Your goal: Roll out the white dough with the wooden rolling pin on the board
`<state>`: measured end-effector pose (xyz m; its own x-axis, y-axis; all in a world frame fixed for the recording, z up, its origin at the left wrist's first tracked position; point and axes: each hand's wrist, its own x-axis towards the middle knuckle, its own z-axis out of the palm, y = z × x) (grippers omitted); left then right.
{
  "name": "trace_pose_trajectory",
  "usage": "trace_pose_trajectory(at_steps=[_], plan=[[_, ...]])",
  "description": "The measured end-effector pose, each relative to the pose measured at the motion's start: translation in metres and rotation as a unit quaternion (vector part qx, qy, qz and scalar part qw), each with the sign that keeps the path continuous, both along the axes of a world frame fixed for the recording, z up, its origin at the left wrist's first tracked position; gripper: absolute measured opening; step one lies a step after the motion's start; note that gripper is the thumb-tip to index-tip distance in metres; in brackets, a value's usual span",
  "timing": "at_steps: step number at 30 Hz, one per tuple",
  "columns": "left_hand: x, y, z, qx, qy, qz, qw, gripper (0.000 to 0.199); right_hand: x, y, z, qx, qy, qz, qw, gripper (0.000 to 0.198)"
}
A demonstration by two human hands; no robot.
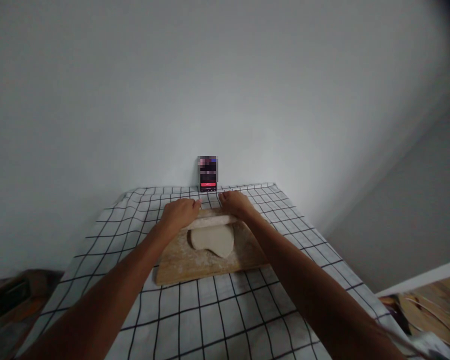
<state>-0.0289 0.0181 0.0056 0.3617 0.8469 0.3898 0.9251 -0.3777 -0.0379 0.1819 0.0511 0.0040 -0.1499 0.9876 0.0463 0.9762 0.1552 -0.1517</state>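
Observation:
A flattened piece of pale dough (215,240) lies on a floured wooden board (172,267). Across the dough's far edge rests a light rolling pin (212,221). My left hand (180,212) is closed over the pin's left end, and my right hand (235,202) is closed over its right end. Both forearms reach forward on either side of the board. The fingers partly hide the ends of the pin, and the pin covers the far edge of the dough.
The table has a white cloth (195,320) with a black grid. A phone (208,175) leans upright against the wall (210,100) behind the board. A box (22,295) stands low at the left, and a round wooden object (423,317) sits low at the right.

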Motion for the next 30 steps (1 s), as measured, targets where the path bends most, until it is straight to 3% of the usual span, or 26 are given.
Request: trace_pose_trajectory(at_steps=[4,10,16,21,25,28,30], plan=[[-0.001,-0.001,-0.002,0.001,0.001,-0.011,1.000,0.067,0.002,-0.004,-0.005,0.030,0.014,0.010,0.999,0.054],[0.000,-0.008,-0.003,-0.008,0.020,0.004,1.000,0.051,0.006,-0.015,-0.009,0.013,0.023,-0.004,1.000,0.049],[0.002,-0.029,0.002,0.050,0.084,-0.025,0.995,0.044,0.007,-0.030,-0.011,0.011,0.029,-0.014,0.999,0.050],[0.001,-0.045,0.002,0.061,0.077,-0.038,0.994,0.041,0.008,-0.057,-0.007,0.042,0.013,0.002,0.999,0.048],[-0.001,-0.048,-0.003,0.035,0.013,-0.046,0.998,0.033,0.005,-0.089,-0.006,0.098,0.012,0.018,0.995,0.041],[-0.007,-0.046,-0.006,-0.038,-0.092,-0.035,0.994,0.028,0.001,-0.108,-0.011,0.148,0.039,-0.011,0.988,0.041],[-0.015,-0.045,-0.008,-0.102,-0.175,-0.062,0.977,0.036,0.000,-0.113,-0.014,0.170,0.059,-0.034,0.983,0.041]])
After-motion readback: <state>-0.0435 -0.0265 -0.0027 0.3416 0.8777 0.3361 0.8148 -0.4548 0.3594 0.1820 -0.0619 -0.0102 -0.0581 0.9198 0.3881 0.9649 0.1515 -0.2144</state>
